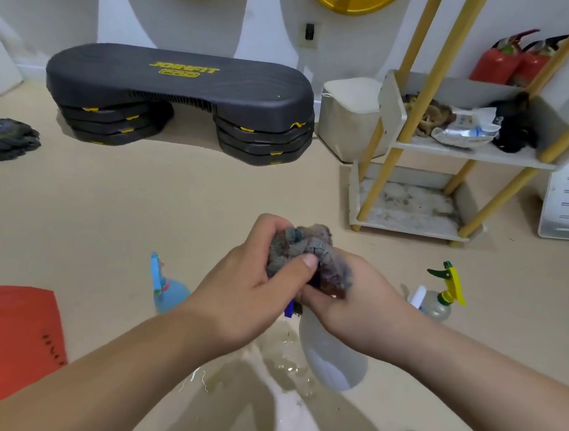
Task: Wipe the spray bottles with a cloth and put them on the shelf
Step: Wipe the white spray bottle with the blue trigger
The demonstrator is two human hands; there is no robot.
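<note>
The beige floor (110, 220) takes up most of what I see. Against the far wall sits a black step platform (180, 96) with yellow lettering, raised on stacked risers at both ends. To the right stands the shelf (409, 230), white trays on slanted yellow poles. Its middle tray carries a crumpled packet and some dark and tan odds and ends, and its bottom tray looks stained. Two red fire extinguishers (509, 63) stand behind it. A red sheet (5, 328) lies on the floor at my lower left, and a grey mop head (4, 139) rests at the far left.

Both my hands are together in the middle of the view, above the floor. My right hand (354, 310) grips the neck of the white spray bottle (332, 360), which tilts with its base toward me. My left hand (253, 281) clutches the grey cloth (307, 248), thumb pressed into it, bunching it over the bottle's top. Only a bit of blue trigger shows below the cloth.

A pale blue spray bottle (169, 294) stands on the floor just left of my left wrist. A clear spray bottle (441, 297) with a yellow and green trigger stands to the right, near the shelf but not on it. A small puddle (290, 363) glistens under the held bottle.
</note>
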